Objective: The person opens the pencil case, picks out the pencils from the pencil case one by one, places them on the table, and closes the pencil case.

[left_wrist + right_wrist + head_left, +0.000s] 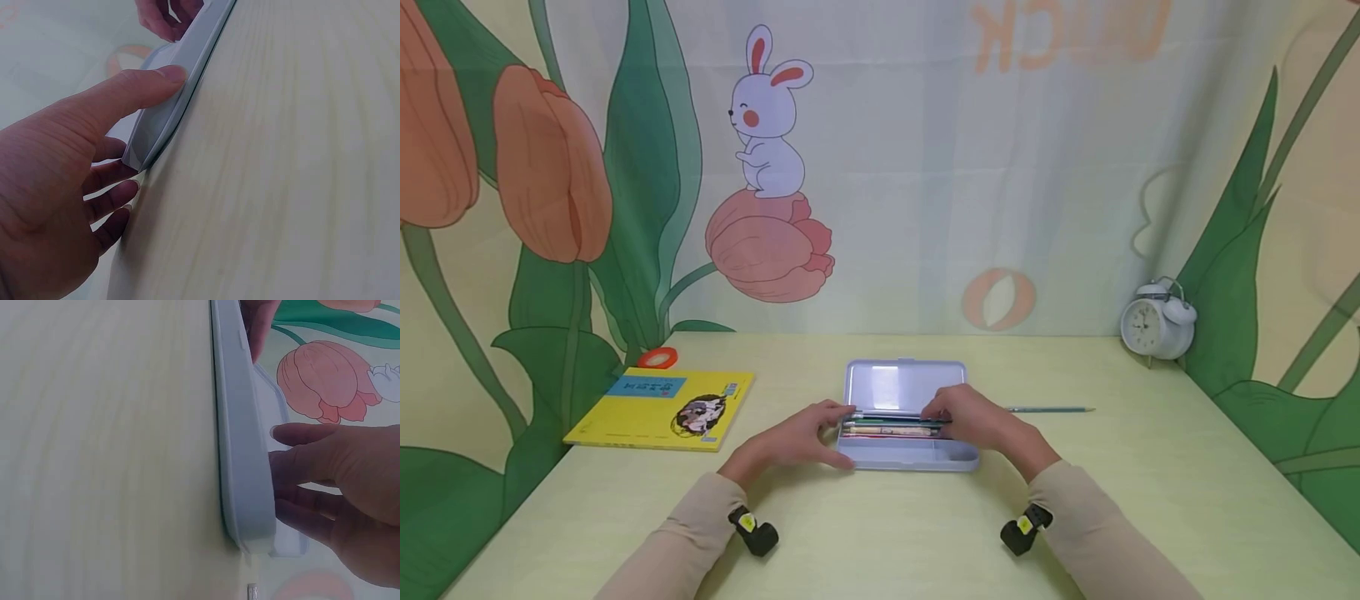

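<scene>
We look down on a pale counter (910, 533) where an open pencil case (887, 456) lies in the middle, nearest the person's two bare hands. Its lid (917, 379) is folded back toward the rear backdrop. Several pencils (895, 432) lie lengthwise side by side in the tray, behind a bare front compartment.

The left grip (797, 437) is wide, set around the case's left end: we see the thumb lying along the front wall, with the fingers spread at the end and rear corner. The right grip (972, 415) reaches into the right part of the case, over the pencils, fingers bent downward. Their tips are hidden in the tray, so we cannot tell whether they pinch a pencil.

A loose pencil (1052, 409) lies on the counter just right of the right grip, its point facing right. Both arms wear beige sleeves (688, 521), each with a small black device (758, 537) at the wrist.

On our left lies a yellow book (640, 417), with a red ring (670, 357) just behind it. In the far right corner stands a white alarm clock (1157, 323). The backdrop (895, 167) shows tulips and a white rabbit.
</scene>
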A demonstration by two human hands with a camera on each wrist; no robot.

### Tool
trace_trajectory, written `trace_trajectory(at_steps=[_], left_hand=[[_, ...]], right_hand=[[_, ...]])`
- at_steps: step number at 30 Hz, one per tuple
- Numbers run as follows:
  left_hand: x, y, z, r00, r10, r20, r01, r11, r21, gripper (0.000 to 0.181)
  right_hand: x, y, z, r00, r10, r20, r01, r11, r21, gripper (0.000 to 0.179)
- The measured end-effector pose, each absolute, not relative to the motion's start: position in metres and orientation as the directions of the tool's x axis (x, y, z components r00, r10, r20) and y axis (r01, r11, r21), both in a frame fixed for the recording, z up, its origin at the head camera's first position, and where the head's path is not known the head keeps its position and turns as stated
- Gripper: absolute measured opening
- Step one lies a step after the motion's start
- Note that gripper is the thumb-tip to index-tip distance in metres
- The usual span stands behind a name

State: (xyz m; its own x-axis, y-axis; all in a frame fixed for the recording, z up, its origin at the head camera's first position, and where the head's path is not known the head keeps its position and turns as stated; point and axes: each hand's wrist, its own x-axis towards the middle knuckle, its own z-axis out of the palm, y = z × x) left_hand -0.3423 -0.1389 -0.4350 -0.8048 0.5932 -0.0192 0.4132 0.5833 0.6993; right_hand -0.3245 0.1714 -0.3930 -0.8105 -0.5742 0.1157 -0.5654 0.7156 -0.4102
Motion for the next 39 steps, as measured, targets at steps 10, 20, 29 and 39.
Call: trace_trajectory(at_steps=[10,20,29,39], left_hand=[[-0.340,-0.138,-0.436,-0.805,0.592,-0.026,0.401,0.576,0.712,0.093],[-0.340,-0.139,-0.435,-0.809,0.588,-0.027,0.394,0.574,0.718,0.093],[-0.342,-0.139,-0.435,-0.811,0.585,-0.026,0.396,0.581,0.712,0.093],[-0.342,-0.138,-0.434,-0.809,0.587,-0.022,0.400,0.577,0.712,0.092]], right_hand=[[-0.326,0.159,-0.397,-0.800,-0.592,0.100,-0.589,0.743,-0.317,0.027],[-0.330,0.156,-0.400,-0.829,-0.554,0.078,-0.551,0.784,-0.287,0.027],[-0.329,0.158,-0.400,-0.818,-0.572,0.067,-0.564,0.772,-0.292,0.037],[-0.329,0.160,-0.401,-0.820,-0.571,0.050,-0.558,0.776,-0.294,0.038]])
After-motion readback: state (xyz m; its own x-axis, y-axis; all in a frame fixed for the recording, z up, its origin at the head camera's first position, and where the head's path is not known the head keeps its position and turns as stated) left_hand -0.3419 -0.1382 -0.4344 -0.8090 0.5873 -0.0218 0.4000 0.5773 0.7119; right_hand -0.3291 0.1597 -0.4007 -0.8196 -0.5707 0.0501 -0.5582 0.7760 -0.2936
